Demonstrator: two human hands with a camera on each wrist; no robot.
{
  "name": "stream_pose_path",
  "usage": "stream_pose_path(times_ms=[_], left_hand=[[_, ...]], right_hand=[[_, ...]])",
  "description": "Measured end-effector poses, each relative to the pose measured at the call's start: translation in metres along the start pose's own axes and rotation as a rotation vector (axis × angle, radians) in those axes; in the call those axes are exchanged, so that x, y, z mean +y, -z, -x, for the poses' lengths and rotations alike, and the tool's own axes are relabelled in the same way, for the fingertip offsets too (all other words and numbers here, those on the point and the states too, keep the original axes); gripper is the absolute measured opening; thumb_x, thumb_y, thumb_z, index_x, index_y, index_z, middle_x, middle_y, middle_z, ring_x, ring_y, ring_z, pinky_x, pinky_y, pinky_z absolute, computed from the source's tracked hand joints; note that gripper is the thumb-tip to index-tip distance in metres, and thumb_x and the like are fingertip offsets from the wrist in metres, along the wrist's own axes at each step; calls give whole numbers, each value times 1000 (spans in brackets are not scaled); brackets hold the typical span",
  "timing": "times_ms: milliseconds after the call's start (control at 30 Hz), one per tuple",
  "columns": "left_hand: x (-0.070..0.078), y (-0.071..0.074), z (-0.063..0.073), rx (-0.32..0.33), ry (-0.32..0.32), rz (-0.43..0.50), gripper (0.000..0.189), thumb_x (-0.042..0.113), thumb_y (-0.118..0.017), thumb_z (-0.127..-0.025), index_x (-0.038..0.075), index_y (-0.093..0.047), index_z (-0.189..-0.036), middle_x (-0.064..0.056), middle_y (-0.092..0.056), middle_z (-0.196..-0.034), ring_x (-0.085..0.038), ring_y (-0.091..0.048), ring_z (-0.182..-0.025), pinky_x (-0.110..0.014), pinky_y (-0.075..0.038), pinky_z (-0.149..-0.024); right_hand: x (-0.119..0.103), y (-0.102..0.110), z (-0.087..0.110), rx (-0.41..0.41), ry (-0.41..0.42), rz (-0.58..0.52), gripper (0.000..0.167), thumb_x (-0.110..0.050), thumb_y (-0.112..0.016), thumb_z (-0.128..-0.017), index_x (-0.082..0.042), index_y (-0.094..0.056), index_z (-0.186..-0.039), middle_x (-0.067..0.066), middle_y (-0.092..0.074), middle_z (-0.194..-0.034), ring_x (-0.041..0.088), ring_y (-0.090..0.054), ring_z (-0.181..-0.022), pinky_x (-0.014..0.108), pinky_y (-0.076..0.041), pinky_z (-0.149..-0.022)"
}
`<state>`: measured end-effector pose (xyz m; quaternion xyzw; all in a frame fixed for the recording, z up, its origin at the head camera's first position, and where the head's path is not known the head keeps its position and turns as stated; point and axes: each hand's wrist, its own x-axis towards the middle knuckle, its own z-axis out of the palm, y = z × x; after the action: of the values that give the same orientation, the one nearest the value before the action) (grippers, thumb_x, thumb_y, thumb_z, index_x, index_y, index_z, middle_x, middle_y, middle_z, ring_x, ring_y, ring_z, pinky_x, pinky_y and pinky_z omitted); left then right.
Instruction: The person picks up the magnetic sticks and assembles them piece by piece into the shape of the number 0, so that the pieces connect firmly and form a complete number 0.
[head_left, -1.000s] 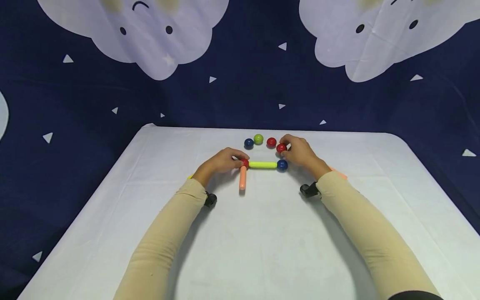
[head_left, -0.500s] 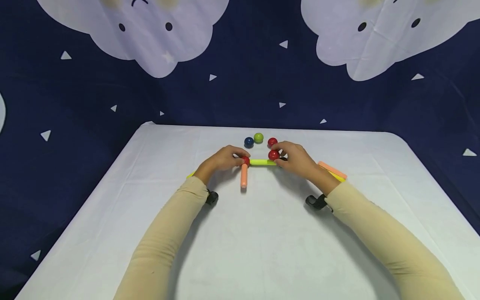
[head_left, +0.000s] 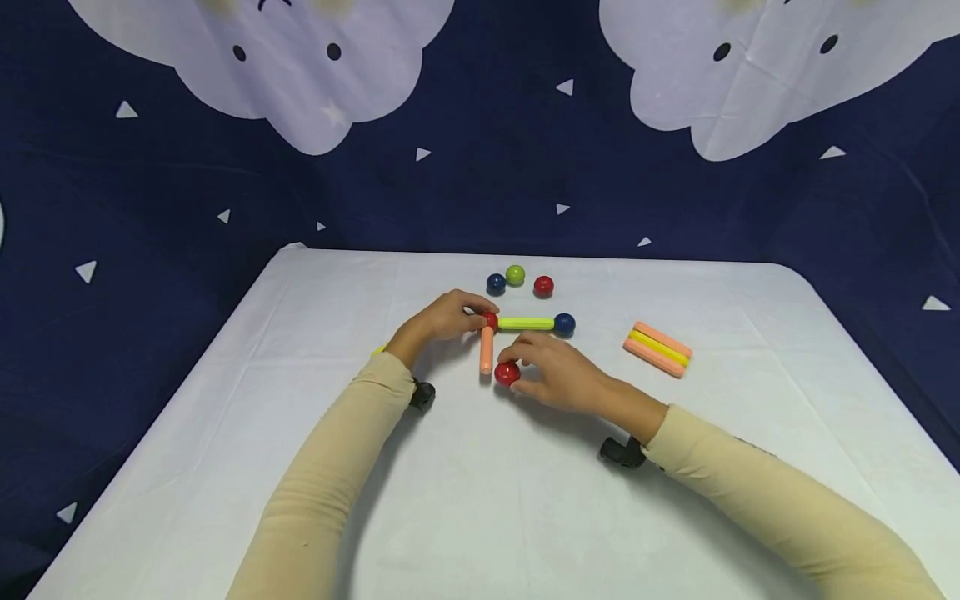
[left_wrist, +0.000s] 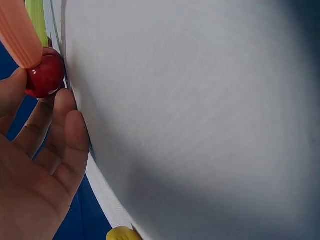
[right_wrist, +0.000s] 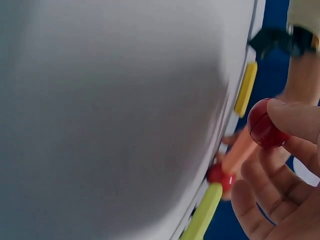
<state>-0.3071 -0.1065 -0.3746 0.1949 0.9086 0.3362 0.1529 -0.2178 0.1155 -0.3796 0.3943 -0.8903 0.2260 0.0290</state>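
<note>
My left hand [head_left: 448,317] grips a red ball [left_wrist: 47,75] between thumb and fingers. From that ball an orange stick [head_left: 487,350] points toward me. A yellow-green stick [head_left: 527,323] runs right from it to a dark blue ball [head_left: 565,325] at its far end. My right hand [head_left: 558,372] pinches a second red ball [right_wrist: 264,125] with thumb and fingertips. In the head view this ball is just right of the orange stick's near end. The right wrist view shows the joined sticks beyond my right fingers.
At the back of the white table [head_left: 480,500] lie a loose blue ball [head_left: 496,284], a green ball [head_left: 515,275] and a red ball [head_left: 543,287]. Orange and yellow sticks [head_left: 657,348] lie side by side at right. A yellow stick [right_wrist: 246,90] is near my left wrist, mostly hidden in the head view.
My right hand has brought its red ball from the back row toward me and left, down to the orange stick's near end. My left hand stays on its red ball.
</note>
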Motion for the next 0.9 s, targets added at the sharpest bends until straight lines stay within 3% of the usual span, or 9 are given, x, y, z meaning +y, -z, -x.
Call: stream_pose_path(times_ms=[167,533,900], left_hand=[[1,0,1,-6,1,16,34,13,-60,-96,13,-66,-129,-7,-68,-129,-15,-57,-100,-21,-43,-77],[0,1,1,-9,9,27,34,13,-59,-96,13,-66,-130,-6,-68,-129,-16,-56,-103,-23,-43,-80],[1,3,2,-12,17,18,34,13,-60,-96,15,-66,-129,-5,-67,-131,-18,-55,-115,-30,-44,-91]], right_hand=[[-13,-9,4,-29,10,2,36,-19,-78,-85,-15,-70,-120,-1,-67,-107,15,-62,-99,34,-53,-88],[-18,-10,1,-10,32,32,33,-21,-77,-85,-16,-70,-117,-2,-68,-107,14,-64,-100,34,-54,-87],[-20,-14,-7,-38,7,40,31,-23,-78,-84,-18,-70,-114,-1,-65,-102,13,-58,-88,27,-48,-75]])
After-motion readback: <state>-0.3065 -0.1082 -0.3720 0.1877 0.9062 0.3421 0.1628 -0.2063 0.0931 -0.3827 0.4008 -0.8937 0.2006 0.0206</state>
